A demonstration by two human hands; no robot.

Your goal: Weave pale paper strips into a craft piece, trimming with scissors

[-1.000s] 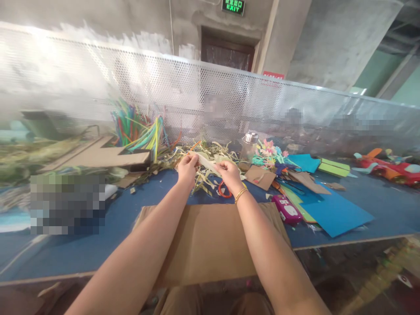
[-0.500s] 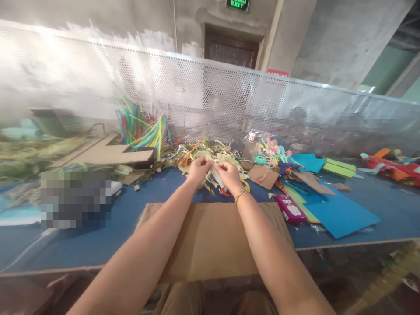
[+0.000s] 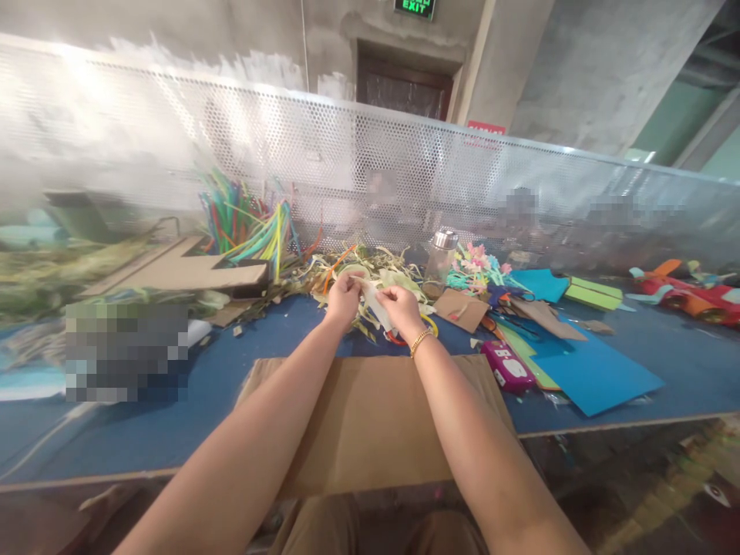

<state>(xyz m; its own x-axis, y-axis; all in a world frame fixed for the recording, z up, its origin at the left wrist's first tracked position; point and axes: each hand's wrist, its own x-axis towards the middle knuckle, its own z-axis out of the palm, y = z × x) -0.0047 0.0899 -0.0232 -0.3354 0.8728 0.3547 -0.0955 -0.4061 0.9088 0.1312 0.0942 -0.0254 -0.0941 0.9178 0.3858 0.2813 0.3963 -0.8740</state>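
Lower centre of the frame: a brown cardboard sheet [image 3: 370, 424] lies flat on the blue table [image 3: 173, 408], its near edge overhanging the table's front edge. Both forearms cross above it.

Mid-frame, just past the sheet's far edge: left hand [image 3: 344, 299] and right hand [image 3: 402, 311] close together, fingers of each pinched on a pale paper strip [image 3: 373, 303] that runs between them. Strip slants down toward the right hand; its lower end is hard to make out against the clutter. Gold bracelet [image 3: 421, 340] on the right wrist.

Right of the hands: pink box [image 3: 507, 366] on the table, touching a large blue paper sheet [image 3: 583, 366] that reaches toward the table's front edge. Small brown card [image 3: 461, 310] just beyond.

Behind the hands: heap of pale and green paper scraps [image 3: 375, 274], with an orange loop [image 3: 398, 338] just under the right hand, possibly a scissors handle. Glass jar [image 3: 440, 258] with a metal lid stands upright right of the heap.

Upper left: bundle of coloured straws [image 3: 243, 220] above a cardboard box [image 3: 190, 274]. Perforated metal screen [image 3: 405, 177] runs along the table's far side.
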